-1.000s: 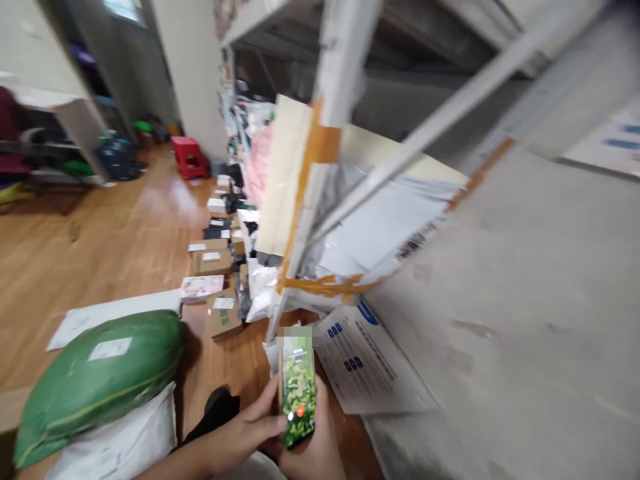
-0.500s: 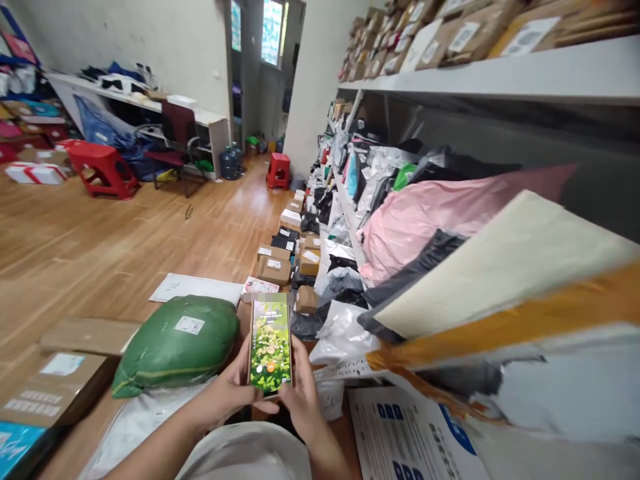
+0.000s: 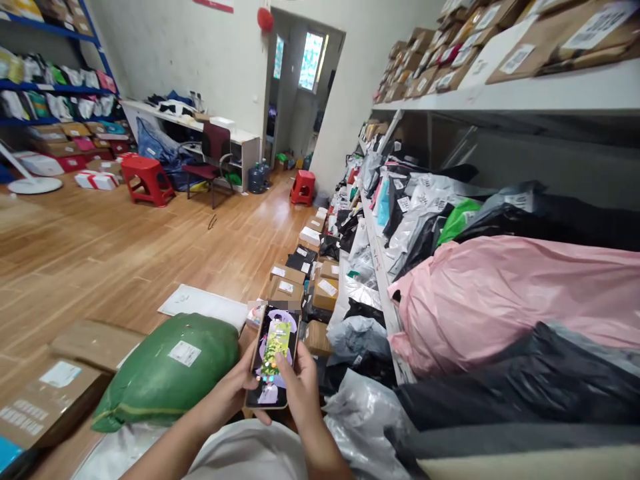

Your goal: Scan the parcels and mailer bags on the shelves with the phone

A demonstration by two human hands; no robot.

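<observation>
A smartphone (image 3: 274,343) is held upright in front of me at the lower middle of the head view, its lit screen showing a small floral window over a purple and black picture. My left hand (image 3: 244,375) grips its left edge, with fingers behind it. On the other edge is my right hand (image 3: 299,375), the thumb lying over the screen. Just left of my hands rests a plump green sack (image 3: 195,353) with a white label. A grey plastic parcel (image 3: 367,407) lies close to my right forearm.
Shelving (image 3: 500,93) along the right carries cardboard parcels above and plastic mailers below, including a large pink bag (image 3: 490,293). Boxes (image 3: 286,288) line the floor beside it. Cardboard boxes (image 3: 55,387) lie at left. Farther off are red stools (image 3: 145,179), a chair (image 3: 213,160) and a desk (image 3: 240,133).
The phone's floral picture has shrunk into a small window, and my right thumb has moved up onto the screen. My view has turned left; the taped envelope at right is largely out of sight.
</observation>
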